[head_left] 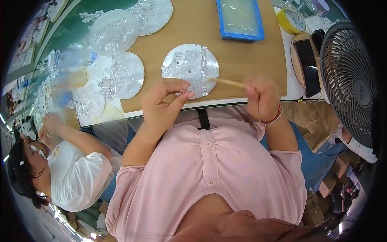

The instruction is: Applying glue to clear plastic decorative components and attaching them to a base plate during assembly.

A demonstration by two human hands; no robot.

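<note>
Before me lies a white round disc (212,64) bearing several clear crystal-like pieces. A clear beaded bar (204,68) runs along its right part. At the disc's near left edge, my left hand (163,101) is closed in a pinch, thumb and forefinger tips almost together. Whatever sits between those tips is too small to make out. My right hand (262,97), smeared by motion, grips a thin wooden stick (229,82). The stick's tip reaches the disc's right side, close to the bar.
Brown cardboard (258,60) covers the table. A blue-rimmed tray (262,33) stands at the back, with yellow tape (284,21), a phone (307,68) and a fan (354,84) rightward. More discs (134,64) and a plastic bottle (72,57) are at left, where another person (80,177) works.
</note>
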